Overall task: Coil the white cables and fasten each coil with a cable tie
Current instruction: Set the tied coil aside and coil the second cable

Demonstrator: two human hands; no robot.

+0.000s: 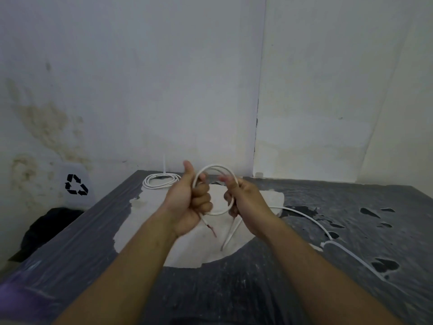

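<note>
A white cable [216, 167] forms a loop held up between my hands above the table. My left hand [187, 202] grips the loop's left side in a fist, thumb up; a short end with reddish stripped wire hangs below it. My right hand [246, 198] pinches the loop's right side, and thin white strands that may be cable ties [230, 233] hang under it. The rest of the cable [314, 219] trails right across the table. A finished coil [161, 180] with an upright tie lies at the table's far edge.
The table [257, 289] has a worn dark covering with a bare white patch in the middle. White walls meet in a corner behind it. A white bin with a recycling symbol [76, 185] and a dark bundle [46, 226] sit at the left.
</note>
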